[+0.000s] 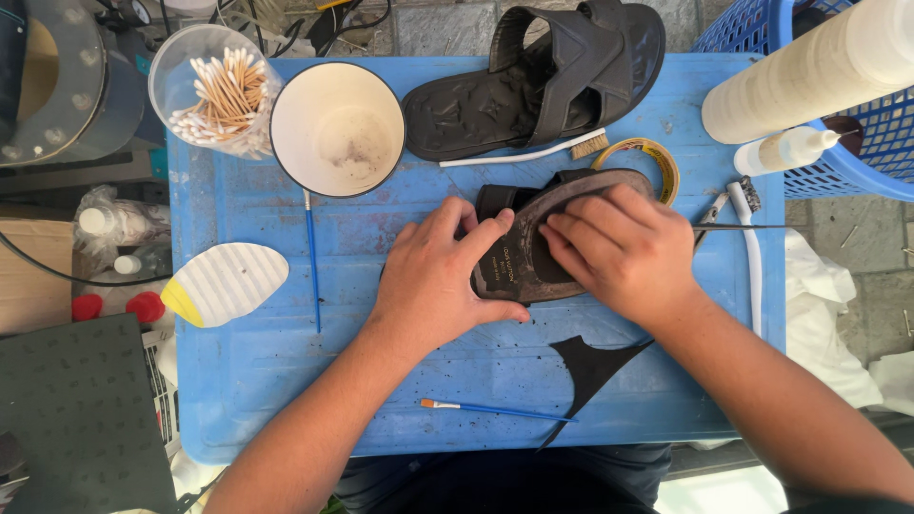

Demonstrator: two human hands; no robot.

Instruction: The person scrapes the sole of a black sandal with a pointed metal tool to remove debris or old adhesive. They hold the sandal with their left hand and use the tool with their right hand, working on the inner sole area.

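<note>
**A makeshift shoe-repair workshop**

This looks like a small, informal cobbler's workshop set up outdoors or on a stone floor. The blue plastic surface serves as a workbench. Beyond the left hand stand a cup of cotton swabs and a stained white mixing cup; further off lies a black sandal beside a small brush. Near the right hand sit a roll of tape and a glue bottle. Thin paintbrushes, a cut scrap of black material and a loose white sole piece lie close by.
</note>
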